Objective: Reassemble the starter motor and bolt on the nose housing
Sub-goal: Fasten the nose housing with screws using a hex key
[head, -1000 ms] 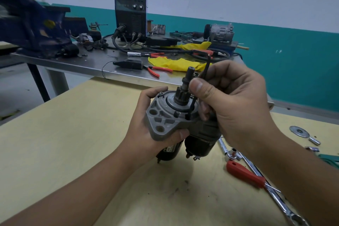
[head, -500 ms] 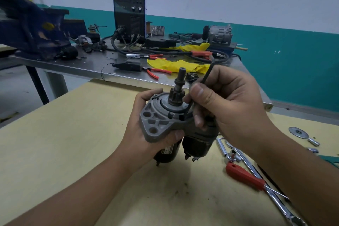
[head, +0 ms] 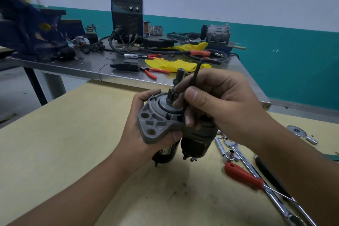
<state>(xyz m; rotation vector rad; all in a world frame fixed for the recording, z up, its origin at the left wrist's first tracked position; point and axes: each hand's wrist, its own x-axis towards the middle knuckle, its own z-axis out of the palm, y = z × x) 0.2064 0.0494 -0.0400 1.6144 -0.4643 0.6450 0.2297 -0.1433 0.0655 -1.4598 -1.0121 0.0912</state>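
Note:
The starter motor (head: 194,145) stands nose-up just above the yellow table. Its grey nose housing (head: 156,121) sits on top, with the pinion shaft (head: 178,77) sticking up. My left hand (head: 145,134) grips the housing flange from the left, thumb under its lower edge. My right hand (head: 220,104) pinches a black L-shaped hex key (head: 195,77). The key's lower end sits in a bolt on the housing next to the pinion. Its bent top shows above my fingers.
A red-handled screwdriver (head: 242,175), sockets (head: 229,157) and wrenches lie on the yellow table (head: 64,143) to the right. A large washer (head: 296,131) lies farther right. Behind stands a steel bench (head: 82,71) with a blue vise (head: 31,31), a welder (head: 126,16), pliers and yellow rags.
The motor and both hands have drifted slightly left and down. The hex key's bent top has swung round from leaning right to pointing toward the right.

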